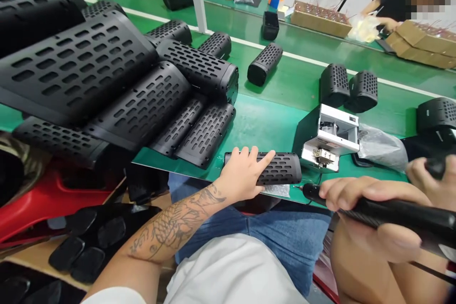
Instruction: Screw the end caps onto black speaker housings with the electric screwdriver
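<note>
L hand (244, 173) lies palm down, near centre, fingers spread & pointing right, index stretched furthest. L forearm (171, 228), tattooed, comes up from near left, wrist straight. R hand (359, 199) at near right: fingers curled tight, thumb tucked underneath.

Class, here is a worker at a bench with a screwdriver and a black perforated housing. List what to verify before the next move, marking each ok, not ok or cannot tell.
1. Left hand steadies the housing: ok, palm and fingers lie on top of it.
2. Housing lies flat on the table, near its front edge: ok.
3. Right hand grips the screwdriver: ok, closed around it.
4. Tip lined up with a screw hole: cannot tell; it sits just off the housing's right end.
5. Screw loaded on the tip: cannot tell, too small.
6. White machine clear of the hands: ok, it stands behind the housing.
</note>
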Available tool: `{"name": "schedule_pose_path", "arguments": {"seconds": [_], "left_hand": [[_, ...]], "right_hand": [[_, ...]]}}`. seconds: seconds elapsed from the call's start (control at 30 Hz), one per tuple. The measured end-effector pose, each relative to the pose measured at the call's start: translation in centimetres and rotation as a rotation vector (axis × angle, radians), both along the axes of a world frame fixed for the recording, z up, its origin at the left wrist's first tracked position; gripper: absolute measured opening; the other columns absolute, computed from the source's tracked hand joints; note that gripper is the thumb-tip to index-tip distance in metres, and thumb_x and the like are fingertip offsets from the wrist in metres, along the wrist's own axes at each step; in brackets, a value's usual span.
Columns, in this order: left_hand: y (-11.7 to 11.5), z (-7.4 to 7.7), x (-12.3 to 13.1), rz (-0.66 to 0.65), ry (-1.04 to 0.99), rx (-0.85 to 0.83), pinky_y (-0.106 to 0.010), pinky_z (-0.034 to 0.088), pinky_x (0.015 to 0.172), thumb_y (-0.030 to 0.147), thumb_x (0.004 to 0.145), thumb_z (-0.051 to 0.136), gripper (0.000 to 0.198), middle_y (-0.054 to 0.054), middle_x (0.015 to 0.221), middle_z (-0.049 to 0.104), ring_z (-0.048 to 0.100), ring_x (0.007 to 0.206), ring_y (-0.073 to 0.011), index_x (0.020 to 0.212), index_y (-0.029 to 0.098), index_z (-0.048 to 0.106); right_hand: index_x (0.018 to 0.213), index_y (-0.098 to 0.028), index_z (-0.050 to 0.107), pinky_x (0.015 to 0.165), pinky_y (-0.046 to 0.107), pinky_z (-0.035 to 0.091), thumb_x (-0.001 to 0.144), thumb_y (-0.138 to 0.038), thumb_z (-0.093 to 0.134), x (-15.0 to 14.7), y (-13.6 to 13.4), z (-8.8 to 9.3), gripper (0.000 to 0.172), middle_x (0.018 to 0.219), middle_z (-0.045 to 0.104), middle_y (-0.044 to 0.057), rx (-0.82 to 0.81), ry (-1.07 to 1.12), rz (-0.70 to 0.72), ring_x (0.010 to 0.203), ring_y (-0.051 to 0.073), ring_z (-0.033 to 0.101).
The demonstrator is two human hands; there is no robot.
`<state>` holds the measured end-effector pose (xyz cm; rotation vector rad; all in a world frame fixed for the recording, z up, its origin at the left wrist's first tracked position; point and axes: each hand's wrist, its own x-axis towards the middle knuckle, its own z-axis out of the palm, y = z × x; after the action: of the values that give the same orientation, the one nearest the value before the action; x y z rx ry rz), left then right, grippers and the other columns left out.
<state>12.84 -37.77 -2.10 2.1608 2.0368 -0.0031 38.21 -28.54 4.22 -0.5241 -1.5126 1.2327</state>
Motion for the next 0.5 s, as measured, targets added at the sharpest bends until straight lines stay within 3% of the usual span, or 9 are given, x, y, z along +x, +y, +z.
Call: {"name": "schedule_pose_path", "arguments": {"seconds": [0.17, 0.5], "left_hand": [[-0.1, -0.3, 0.0, 0.0, -0.018, 0.049, -0.048, 0.045, 0.096, 0.063, 0.097, 0.085, 0.107, -0.02, 0.137, 0.067, 0.067, 0.115, -0.039, 0.185, 0.026, 0.039], [0.0, -0.4, 0.2, 0.004, -0.038, 0.041, -0.049, 0.044, 0.094, 0.061, 0.097, 0.082, 0.104, -0.021, 0.138, 0.068, 0.067, 0.114, -0.04, 0.185, 0.027, 0.039]], "right_hand": [[0.096, -0.025, 0.087, 0.049, 0.04, 0.063, 0.082, -0.048, 0.098, -3.4, 1.6, -0.9, 0.029, 0.061, 0.072, 0.001, 0.042, 0.112, 0.109, 0.043, 0.021, 0.065], [0.091, -0.027, 0.085, 0.044, 0.038, 0.06, 0.082, -0.036, 0.089, -3.6, 2.7, -1.4, 0.013, 0.058, 0.068, 0.0, -0.016, 0.055, 0.282, 0.04, 0.021, 0.061]]}}
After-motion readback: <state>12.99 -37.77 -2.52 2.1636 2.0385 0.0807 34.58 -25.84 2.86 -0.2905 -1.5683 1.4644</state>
